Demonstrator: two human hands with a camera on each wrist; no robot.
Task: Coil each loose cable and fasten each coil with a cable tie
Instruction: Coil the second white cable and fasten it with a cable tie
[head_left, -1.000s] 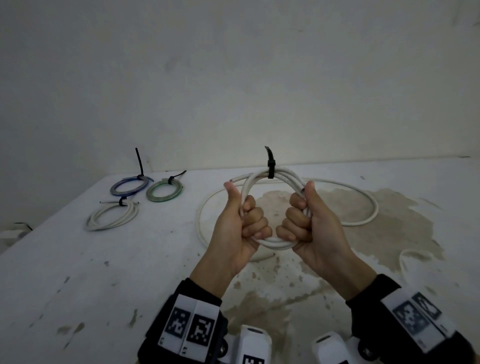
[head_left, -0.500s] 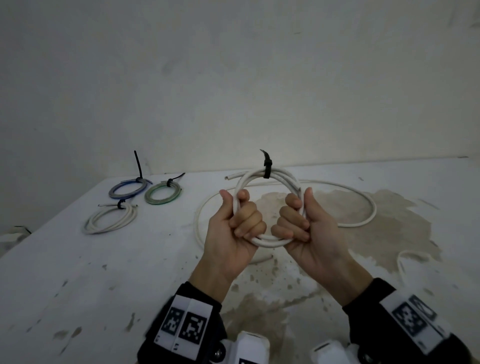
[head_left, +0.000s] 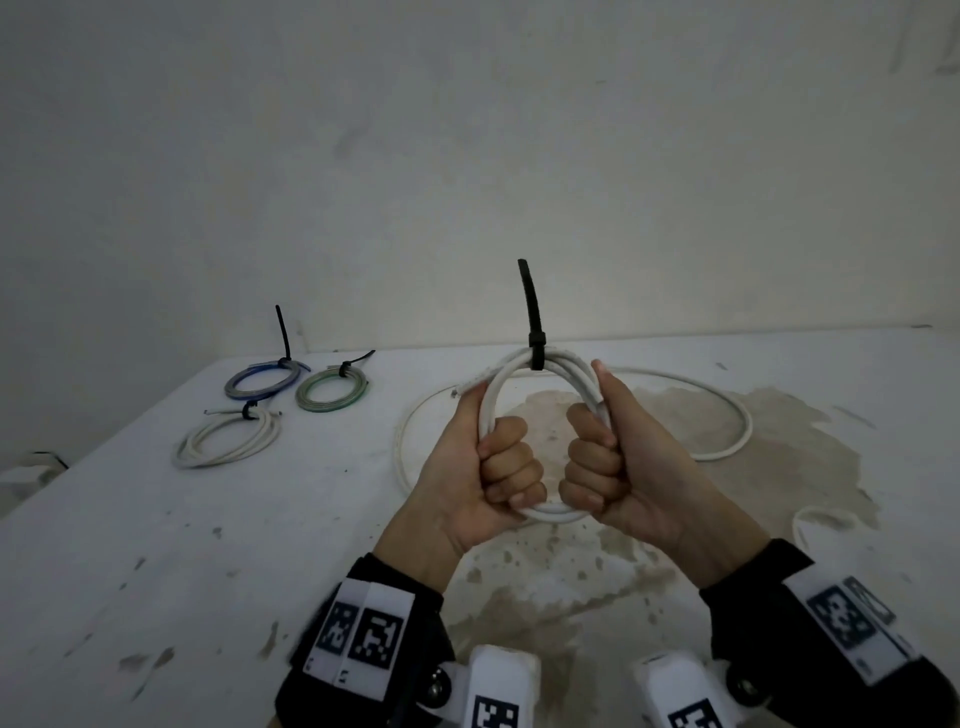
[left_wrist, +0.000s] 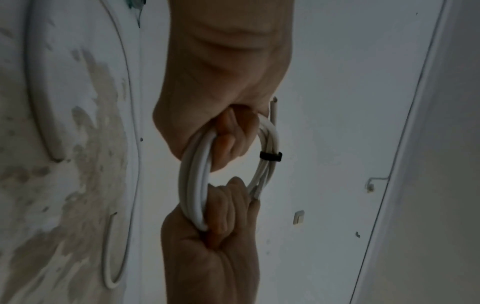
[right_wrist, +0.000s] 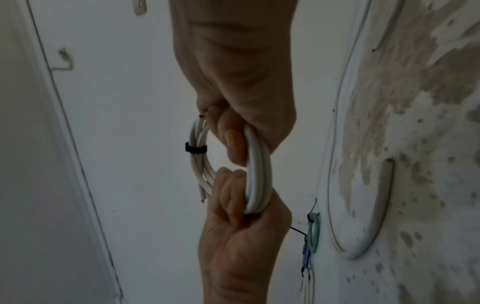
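Observation:
I hold a white cable coil (head_left: 551, 515) upright above the table, one hand on each side. My left hand (head_left: 493, 467) grips its left side with the fingers curled through the ring and the thumb up along the cable. My right hand (head_left: 605, 460) grips the right side the same way. A black cable tie (head_left: 536, 353) wraps the top of the coil, and its tail stands straight up. In the left wrist view the tie (left_wrist: 270, 156) and the coil (left_wrist: 197, 185) show between both fists. The right wrist view shows the coil (right_wrist: 257, 174) and the tie (right_wrist: 196, 147).
Three tied coils lie at the back left of the stained white table (head_left: 156, 571): blue (head_left: 258, 383), green (head_left: 330, 395) and white (head_left: 227, 442). A loose white cable (head_left: 737, 441) loops on the table behind my hands. Another white cable piece (head_left: 826, 519) lies at the right.
Both hands keep their grip. The coil has tipped more upright, so the tie's tail now stands taller above it.

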